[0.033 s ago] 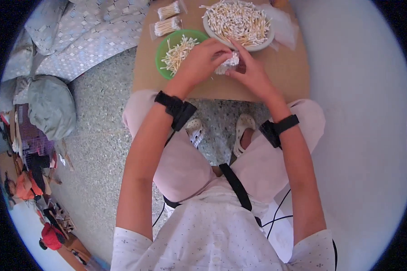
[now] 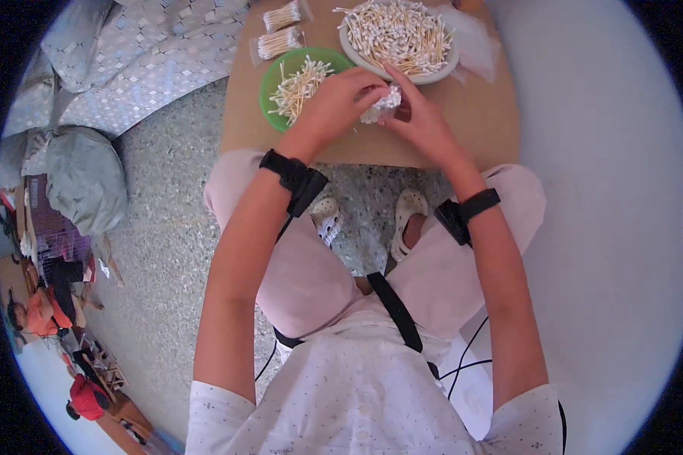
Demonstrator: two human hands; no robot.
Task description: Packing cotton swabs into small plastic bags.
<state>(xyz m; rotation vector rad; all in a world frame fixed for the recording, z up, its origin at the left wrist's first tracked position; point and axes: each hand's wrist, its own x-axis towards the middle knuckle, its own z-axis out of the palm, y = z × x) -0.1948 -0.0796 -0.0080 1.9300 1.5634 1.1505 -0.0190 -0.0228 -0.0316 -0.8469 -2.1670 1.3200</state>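
Observation:
Between my two hands is a small clear bag of cotton swabs point(image 2: 382, 108), its white tips packed close together. My left hand point(image 2: 343, 97) grips it from the left, with thumb and fingers bent in at the upper side. My right hand point(image 2: 423, 120) closes round the bag from the right, thumb below and fingers above. Part of the bag is hidden by the fingers. Beside my left hand stands a green bowl point(image 2: 266, 97) with loose cotton swabs. Beyond my hands, an oval white bowl point(image 2: 454, 67) is heaped with many more swabs.
Two filled bags of swabs point(image 2: 279, 43) lie at the board's far left. Flat clear plastic bags point(image 2: 474, 51) lie right of the white bowl. The brown board point(image 2: 463, 117) reaches to my knees. A white wall point(image 2: 599, 189) stands right; a grey-green sack point(image 2: 87, 182) sits left.

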